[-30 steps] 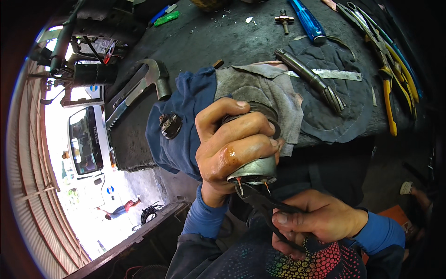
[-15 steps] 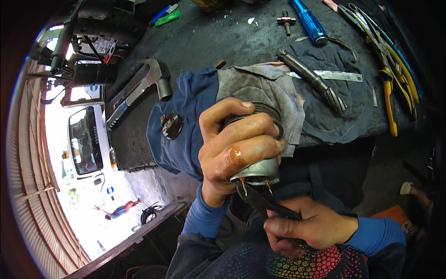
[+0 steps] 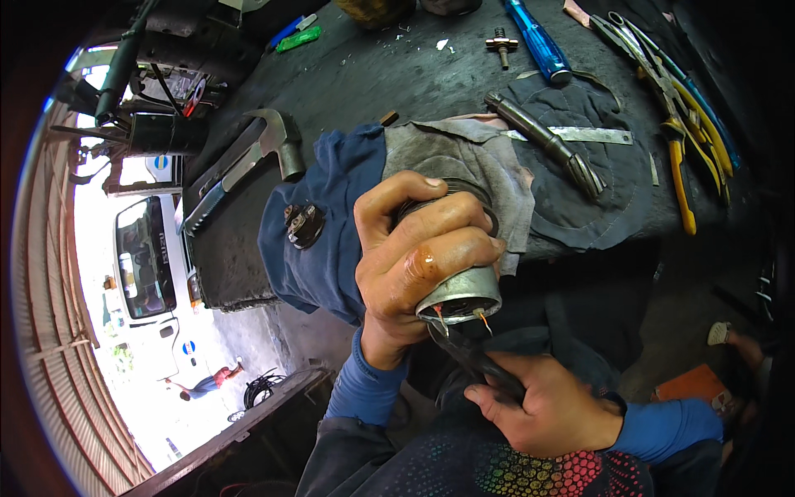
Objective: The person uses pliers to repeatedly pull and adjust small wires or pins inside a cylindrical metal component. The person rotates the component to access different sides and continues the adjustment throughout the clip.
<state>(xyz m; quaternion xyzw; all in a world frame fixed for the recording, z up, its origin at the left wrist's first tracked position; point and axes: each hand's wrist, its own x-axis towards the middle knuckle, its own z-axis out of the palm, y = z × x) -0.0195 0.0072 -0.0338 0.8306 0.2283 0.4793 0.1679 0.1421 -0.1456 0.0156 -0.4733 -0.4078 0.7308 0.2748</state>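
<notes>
My left hand (image 3: 418, 253) is closed round a metal cylindrical part (image 3: 460, 290) at the front of the bench, with an oily orange smear on one knuckle. Two short wires (image 3: 484, 319) with bare tips stick out of its lower end. My right hand (image 3: 546, 406) grips dark pliers (image 3: 460, 352), their tip at the left wire. Behind my left hand are a blue cloth (image 3: 315, 232) carrying a small black metal component (image 3: 303, 224), and a grey rag (image 3: 517, 207).
The dark bench (image 3: 389, 66) holds a hammer (image 3: 277, 149), a steel shaft (image 3: 546, 141), a blue-handled tool (image 3: 538, 45) and several pliers (image 3: 683, 149). A white truck (image 3: 145, 261) and a person (image 3: 207, 381) are outside at left; another person's foot (image 3: 719, 333) shows at right.
My right hand has risen slightly, its fingers now wrapped closer round the pliers' handles. The cylinder in my left hand has shifted a little, showing more of its wired end.
</notes>
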